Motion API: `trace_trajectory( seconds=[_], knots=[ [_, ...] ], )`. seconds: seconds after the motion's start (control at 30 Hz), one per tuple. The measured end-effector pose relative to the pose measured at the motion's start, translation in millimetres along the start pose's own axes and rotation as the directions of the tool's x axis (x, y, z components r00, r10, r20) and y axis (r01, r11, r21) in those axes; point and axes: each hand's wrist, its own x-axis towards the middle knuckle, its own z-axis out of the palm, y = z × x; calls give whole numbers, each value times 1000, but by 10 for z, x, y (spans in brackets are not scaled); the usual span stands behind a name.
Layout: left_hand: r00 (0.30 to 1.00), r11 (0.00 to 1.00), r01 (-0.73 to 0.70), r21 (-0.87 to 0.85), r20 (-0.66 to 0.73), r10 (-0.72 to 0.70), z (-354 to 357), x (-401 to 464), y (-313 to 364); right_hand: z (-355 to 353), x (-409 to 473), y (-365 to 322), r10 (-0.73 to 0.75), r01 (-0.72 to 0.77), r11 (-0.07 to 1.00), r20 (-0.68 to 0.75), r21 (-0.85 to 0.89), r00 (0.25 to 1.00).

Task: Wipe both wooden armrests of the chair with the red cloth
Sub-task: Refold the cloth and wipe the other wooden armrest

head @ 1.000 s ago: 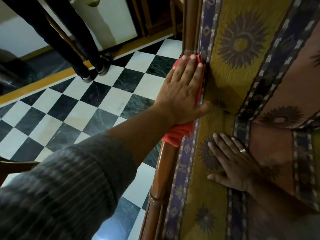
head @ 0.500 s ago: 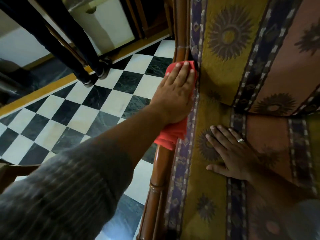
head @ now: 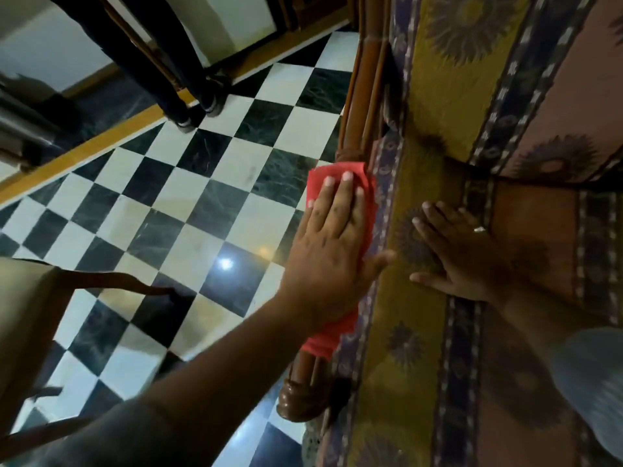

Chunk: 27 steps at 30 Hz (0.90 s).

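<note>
Landmark: wooden armrest [head: 362,106], a glossy, rounded reddish-brown rail running top to bottom, ending in a carved scroll knob at its near end. Far left of it, a second chair [head: 30,305] with a pale padded seat and thin curved brown wood arm. Between that and the armrest, polished black-and-white checkered floor [head: 202,214], marbled dark tiles, glare spot. Beyond, dark furniture legs on a yellow floor strip. On the armrest, midway along: red cloth [head: 337,176], flat woven fabric, folded, draped over the rail, ends showing above and below the palm. Left hand [head: 332,251] pressed flat on the cloth, fingers straight and together, thumb out toward the cushion, not clenched. Right of the armrest: seat cushion [head: 421,332], mustard, blue-bordered, sunflower motifs. Right hand [head: 458,251] flat on it, fingers spread, ring on it, holding nothing.
</note>
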Motion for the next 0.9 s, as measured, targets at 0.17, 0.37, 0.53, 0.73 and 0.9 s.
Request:
trace_trajectory(
  seconds=[0.17, 0.37, 0.53, 0.73, 0.9],
  knots=[
    [1000, 999, 4, 38, -22, -3, 55, -64, -56, 1, -32, -159, 99, -97, 994, -47, 41, 994],
    [998, 999, -27, -21, -65, 26, 60, 44, -63, 21, -182, -380, 120, -120, 993, -5, 6, 993],
    [993, 998, -66, -13, -97, 65, 153, -362, -26, 148, -481, -739, 157, -157, 987, 11, -20, 988],
    [989, 993, -116, -17, -92, 114, 275, -821, 13, 128, -874, -1245, 292, -297, 951, 71, 83, 954],
    [883, 667, 222, -711, -143, -446, 49, -1068, -58, -345, -732, -1890, 611, -643, 400, 333, 652, 718]
  ],
)
